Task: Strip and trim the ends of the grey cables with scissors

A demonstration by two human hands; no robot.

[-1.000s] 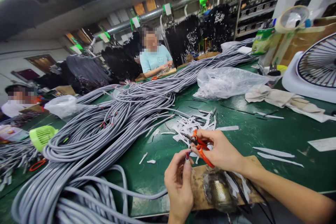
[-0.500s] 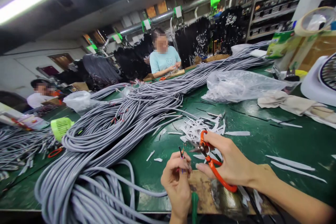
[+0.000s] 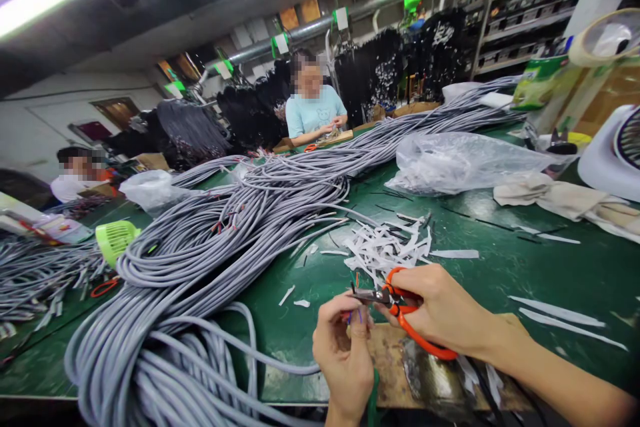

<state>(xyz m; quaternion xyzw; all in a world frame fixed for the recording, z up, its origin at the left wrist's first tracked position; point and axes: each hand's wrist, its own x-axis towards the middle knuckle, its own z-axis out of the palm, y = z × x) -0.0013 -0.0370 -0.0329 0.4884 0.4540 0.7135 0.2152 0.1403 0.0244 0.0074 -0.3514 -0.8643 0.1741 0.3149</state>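
Observation:
My left hand [image 3: 346, 353] pinches the end of a grey cable [image 3: 295, 368], with thin coloured wires [image 3: 361, 315] poking out between the fingertips. My right hand [image 3: 445, 303] is closed around orange-handled scissors [image 3: 423, 339]. Their blades [image 3: 371, 295] lie right at the wires above my left fingertips; whether they touch a wire I cannot tell. Under both hands is a wooden board [image 3: 390, 373], with a dark, shiny taped block [image 3: 430, 370] on it. A pile of white strips [image 3: 385, 247] lies just beyond the scissors.
Coiled grey cables [image 3: 200, 267] cover the left and middle of the green table [image 3: 480, 280]. A plastic bag [image 3: 450, 163], a cloth [image 3: 555, 197] and a white fan [image 3: 607, 153] stand to the right. A green fan [image 3: 116, 241] is at left. Two people sit across the table.
The scissors have moved left and their blades now meet the wire ends at my left fingertips. My left hand has shifted slightly right.

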